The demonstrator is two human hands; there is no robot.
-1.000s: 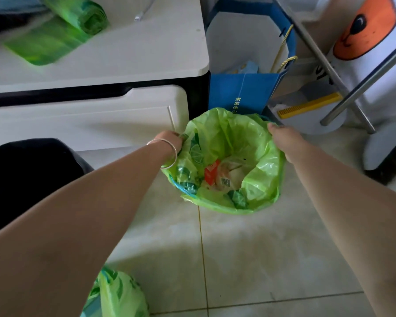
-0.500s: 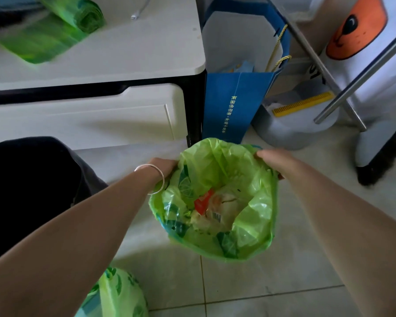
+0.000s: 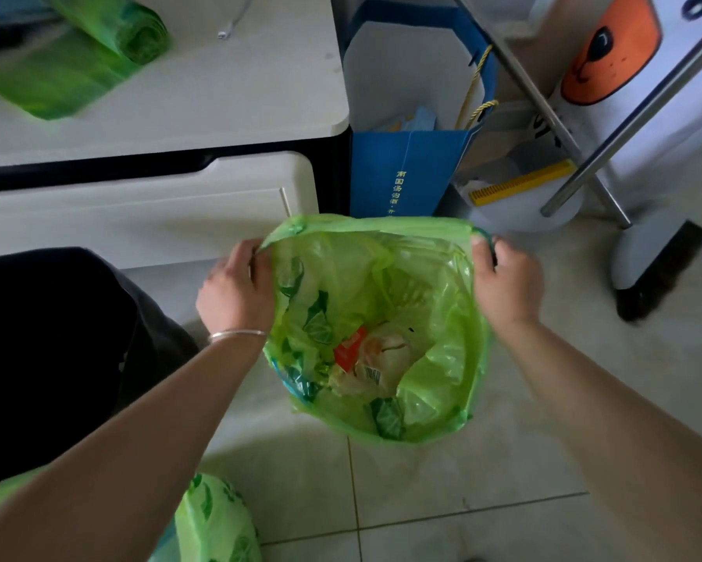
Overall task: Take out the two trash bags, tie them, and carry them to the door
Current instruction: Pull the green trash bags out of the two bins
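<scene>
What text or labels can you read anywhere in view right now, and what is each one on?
"南国汤沟酒·开…": vertical light print on the blue paper bag; the end is cut off by the green trash bag.
Barcode label on a wrapper inside the trash bag: too small to read.
Dark marks on the white bin beside the orange face: partly hidden, unreadable.

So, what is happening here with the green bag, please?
A person holds an open green trash bag by its rim, the left hand on one side and the right hand on the other. The bag's mouth is spread wide, not tied, and wrappers and other rubbish show inside. A second green bag lies on the tiled floor near the person. A roll of green bags rests on the white desk.
</scene>
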